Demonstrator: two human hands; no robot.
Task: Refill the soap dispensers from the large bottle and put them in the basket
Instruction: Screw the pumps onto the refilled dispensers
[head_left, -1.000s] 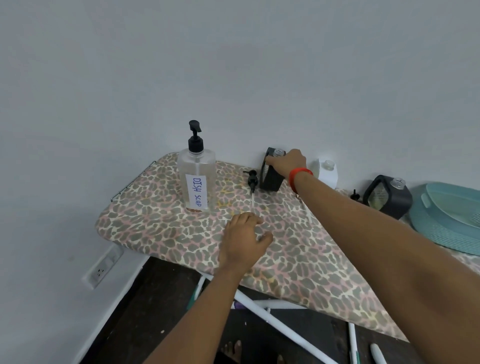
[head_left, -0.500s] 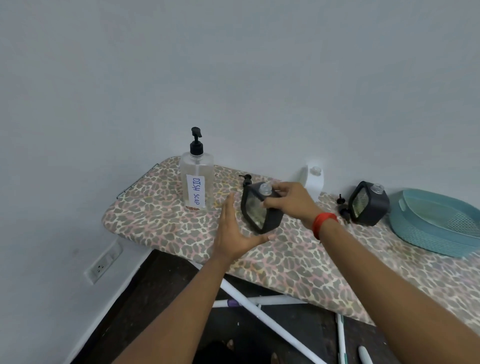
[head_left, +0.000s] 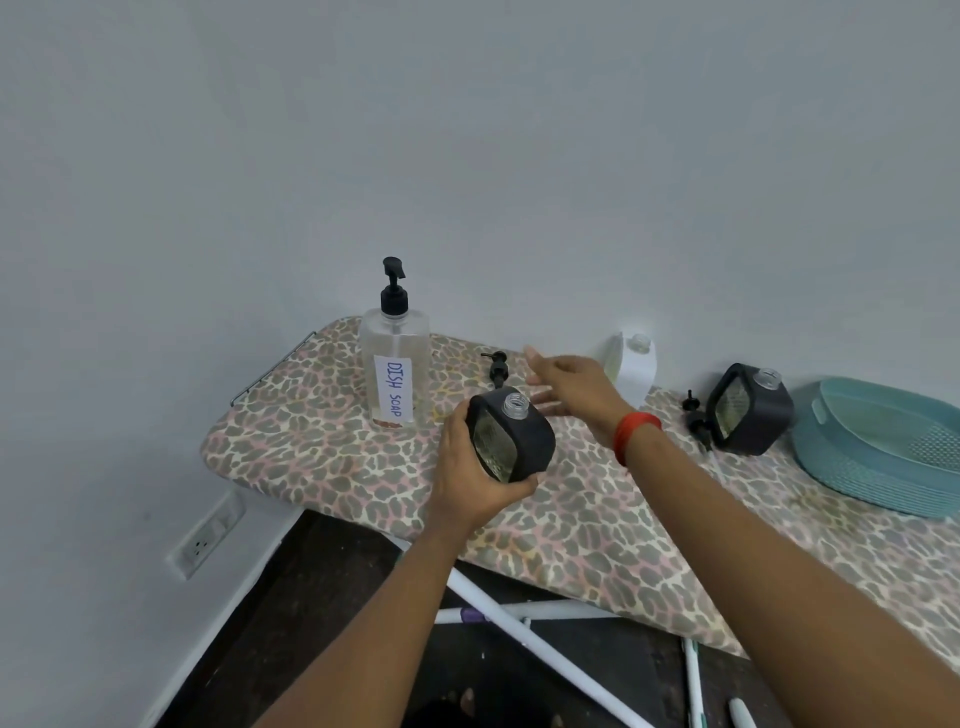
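Near the left end of the leopard-print ironing board (head_left: 322, 431) we see the tall clear pump bottle labelled DISH SOAP (head_left: 396, 374). Just right of it, the left hand (head_left: 470, 473) grips a tilted, capless black square soap dispenser (head_left: 511, 439). The right hand (head_left: 566, 384) hovers behind it, fingers spread and empty, and the teal plastic basket (head_left: 883, 457) sits at the board's right.

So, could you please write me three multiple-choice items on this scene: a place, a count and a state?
1. Where does the basket sit? A) on the floor B) at the right end of the ironing board C) hung on the wall
2. How many black dispensers show? A) two B) one C) four
3. The black dispenser in the left hand is: A) capped B) lying flat C) open-necked, pump off
Answers: 1B, it rests there; 2A, one held, one beside the basket; 3C, bare threads show.
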